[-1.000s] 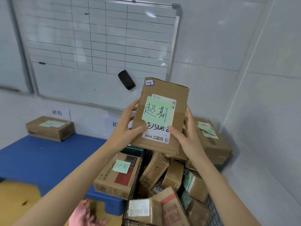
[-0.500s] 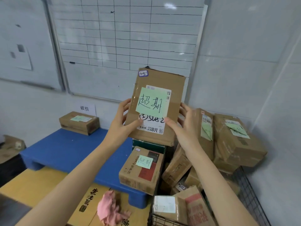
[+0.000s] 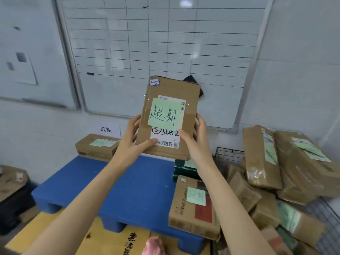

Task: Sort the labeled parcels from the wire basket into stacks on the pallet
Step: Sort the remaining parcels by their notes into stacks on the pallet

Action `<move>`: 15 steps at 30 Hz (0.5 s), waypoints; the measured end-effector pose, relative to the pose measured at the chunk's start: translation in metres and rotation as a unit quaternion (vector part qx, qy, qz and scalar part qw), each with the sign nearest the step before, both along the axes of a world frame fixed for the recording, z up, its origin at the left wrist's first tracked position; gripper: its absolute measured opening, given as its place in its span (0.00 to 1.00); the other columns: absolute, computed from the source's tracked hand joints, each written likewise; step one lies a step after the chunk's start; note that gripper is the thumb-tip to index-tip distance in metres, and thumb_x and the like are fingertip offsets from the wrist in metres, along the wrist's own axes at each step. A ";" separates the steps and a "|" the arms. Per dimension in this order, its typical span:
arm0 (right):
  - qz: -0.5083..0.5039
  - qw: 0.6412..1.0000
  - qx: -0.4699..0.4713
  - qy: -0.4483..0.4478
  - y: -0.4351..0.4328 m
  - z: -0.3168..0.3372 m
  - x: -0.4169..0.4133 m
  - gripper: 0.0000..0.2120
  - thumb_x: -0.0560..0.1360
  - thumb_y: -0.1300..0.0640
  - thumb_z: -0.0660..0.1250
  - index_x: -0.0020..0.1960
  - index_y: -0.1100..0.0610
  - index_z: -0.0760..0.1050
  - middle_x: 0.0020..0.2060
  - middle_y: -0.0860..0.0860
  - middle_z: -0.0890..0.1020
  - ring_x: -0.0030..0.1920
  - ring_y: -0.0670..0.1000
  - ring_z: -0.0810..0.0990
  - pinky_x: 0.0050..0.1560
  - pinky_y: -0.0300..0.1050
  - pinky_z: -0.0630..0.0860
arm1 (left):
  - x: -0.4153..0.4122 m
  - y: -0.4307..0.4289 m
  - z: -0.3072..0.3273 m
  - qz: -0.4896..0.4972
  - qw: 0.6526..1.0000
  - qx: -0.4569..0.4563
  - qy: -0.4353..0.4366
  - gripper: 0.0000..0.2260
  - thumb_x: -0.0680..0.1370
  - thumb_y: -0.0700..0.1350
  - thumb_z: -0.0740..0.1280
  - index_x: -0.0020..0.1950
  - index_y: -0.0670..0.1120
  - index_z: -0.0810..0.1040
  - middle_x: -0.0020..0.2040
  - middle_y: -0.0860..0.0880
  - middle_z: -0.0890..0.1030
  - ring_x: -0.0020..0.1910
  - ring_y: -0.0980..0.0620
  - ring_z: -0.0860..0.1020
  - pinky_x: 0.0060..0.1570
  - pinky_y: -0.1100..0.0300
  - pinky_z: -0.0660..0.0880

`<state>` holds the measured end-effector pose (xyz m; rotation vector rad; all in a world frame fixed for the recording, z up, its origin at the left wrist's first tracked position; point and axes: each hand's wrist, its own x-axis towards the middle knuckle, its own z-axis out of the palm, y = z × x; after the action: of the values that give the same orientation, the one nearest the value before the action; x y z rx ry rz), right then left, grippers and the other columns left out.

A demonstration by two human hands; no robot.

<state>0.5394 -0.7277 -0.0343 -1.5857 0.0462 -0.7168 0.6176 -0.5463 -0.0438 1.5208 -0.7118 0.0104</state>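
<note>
From my remote station I watch the left hand [image 3: 131, 142] and the right hand [image 3: 196, 142] hold a flat brown cardboard parcel [image 3: 170, 118] upright in front of a gridded whiteboard [image 3: 165, 43]. Each hand is clamped on a lower side edge, thumb pressed on the face and fingers curled behind. A pale green sticky note [image 3: 164, 114] with handwritten characters covers much of the parcel's white shipping label. The parcel hangs in the air above the far side of the blue plastic pallet [image 3: 128, 190].

One brown box [image 3: 95, 147] sits on the pallet's far left corner, under a white paper sign [image 3: 106, 129] on the wall. A brown carton with a red patch [image 3: 193, 207] rests at the near right corner, and a dark green box [image 3: 184, 170] lies just behind it. To the right, brown parcels [image 3: 261, 159] are heaped in the black wire basket [image 3: 227, 155].
</note>
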 end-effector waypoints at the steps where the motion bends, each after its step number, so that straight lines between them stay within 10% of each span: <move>1: 0.001 1.000 0.006 0.001 0.008 -0.003 0.011 0.29 0.79 0.55 0.68 0.72 0.36 0.58 0.70 0.39 0.72 0.69 0.43 0.72 0.68 0.52 0.73 | 0.011 0.010 -0.001 -0.007 1.000 0.009 0.002 0.31 0.74 0.47 0.74 0.70 0.68 0.63 0.69 0.64 0.72 0.64 0.58 0.75 0.62 0.54 0.76; 7: 0.001 0.999 0.034 0.019 0.045 -0.026 0.061 0.28 0.79 0.57 0.68 0.71 0.38 0.59 0.68 0.38 0.74 0.66 0.40 0.74 0.64 0.42 0.75 | 0.061 0.051 -0.019 -0.023 0.999 0.036 0.029 0.33 0.76 0.45 0.72 0.70 0.70 0.61 0.70 0.60 0.71 0.60 0.56 0.76 0.40 0.71 0.75; 15: -0.012 0.998 0.013 0.056 0.054 -0.060 0.105 0.29 0.79 0.57 0.68 0.71 0.36 0.60 0.70 0.40 0.71 0.69 0.41 0.71 0.70 0.50 0.72 | 0.102 0.058 -0.064 -0.019 0.996 0.004 0.092 0.35 0.72 0.47 0.76 0.69 0.72 0.63 0.69 0.61 0.73 0.66 0.56 0.75 0.54 0.56 0.79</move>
<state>0.6442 -0.6736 -0.0945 -1.6007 0.1567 -0.6428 0.7200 -0.4881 -0.1082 1.4945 -0.5935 -0.1600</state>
